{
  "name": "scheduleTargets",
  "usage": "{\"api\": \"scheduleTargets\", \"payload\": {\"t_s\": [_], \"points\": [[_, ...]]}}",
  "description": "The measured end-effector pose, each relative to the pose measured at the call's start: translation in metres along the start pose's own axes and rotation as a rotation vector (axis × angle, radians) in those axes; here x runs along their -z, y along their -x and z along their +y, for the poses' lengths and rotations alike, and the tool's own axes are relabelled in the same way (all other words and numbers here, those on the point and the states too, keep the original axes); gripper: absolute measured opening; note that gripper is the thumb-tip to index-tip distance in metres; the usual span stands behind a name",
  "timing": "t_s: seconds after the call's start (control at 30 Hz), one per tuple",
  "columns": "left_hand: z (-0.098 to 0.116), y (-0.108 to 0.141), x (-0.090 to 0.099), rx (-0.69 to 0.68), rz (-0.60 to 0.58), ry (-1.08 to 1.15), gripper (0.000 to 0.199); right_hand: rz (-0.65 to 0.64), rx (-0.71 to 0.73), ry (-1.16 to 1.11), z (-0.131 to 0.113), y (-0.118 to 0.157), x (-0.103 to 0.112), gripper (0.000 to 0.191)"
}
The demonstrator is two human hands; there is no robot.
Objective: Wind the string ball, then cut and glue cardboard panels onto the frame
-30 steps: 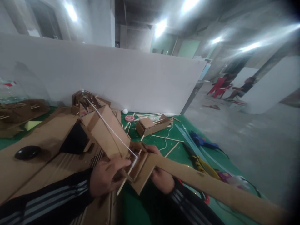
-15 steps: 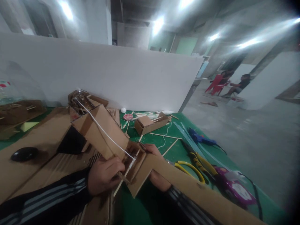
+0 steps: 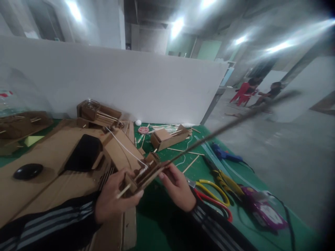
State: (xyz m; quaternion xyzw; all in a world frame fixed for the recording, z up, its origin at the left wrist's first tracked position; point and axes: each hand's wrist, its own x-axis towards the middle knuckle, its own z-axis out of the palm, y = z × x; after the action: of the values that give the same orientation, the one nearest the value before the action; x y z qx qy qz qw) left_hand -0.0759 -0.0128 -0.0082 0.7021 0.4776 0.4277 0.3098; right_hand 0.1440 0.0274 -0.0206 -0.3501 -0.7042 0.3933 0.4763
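Observation:
My left hand [image 3: 112,197] is wrapped round the near end of a cardboard model [image 3: 124,146], thumb and fingers on both sides. A white string [image 3: 127,149] runs along the model's top to a thin wooden stick [image 3: 124,191] that passes through its open near end. In my right hand [image 3: 180,190], thumb and fingers pinch a long cardboard strip [image 3: 214,134] where it meets the model's right side. The strip appears nearly edge-on, slanting up to the right. Whether it is fixed to the model I cannot tell.
Scissors with red and yellow handles [image 3: 213,198], yellow-black pliers [image 3: 227,181], a blue glue gun [image 3: 226,153] and a purple corded device [image 3: 261,207] lie right. A small cardboard box [image 3: 169,137] and loose sticks lie behind; a black oval object [image 3: 28,171] lies left. People sit far right.
The cardboard strip has swung from lower right to upper right and turned edge-on. My right hand has come out from under it. The model has lowered and tilted, uncovering a black object and the red handle.

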Motion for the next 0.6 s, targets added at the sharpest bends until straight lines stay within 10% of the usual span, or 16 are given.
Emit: {"api": "scheduleTargets", "payload": {"t_s": [0.43,0.6], "points": [[0.053,-0.019,0.021,0.284,-0.070,0.782,0.056,0.123,-0.019,-0.134,-0.059,-0.011,0.010,0.032],[0.070,-0.026,0.032,0.356,-0.265,0.973,0.049,0.117,-0.018,-0.071,-0.097,-0.023,0.020,0.030]]}}
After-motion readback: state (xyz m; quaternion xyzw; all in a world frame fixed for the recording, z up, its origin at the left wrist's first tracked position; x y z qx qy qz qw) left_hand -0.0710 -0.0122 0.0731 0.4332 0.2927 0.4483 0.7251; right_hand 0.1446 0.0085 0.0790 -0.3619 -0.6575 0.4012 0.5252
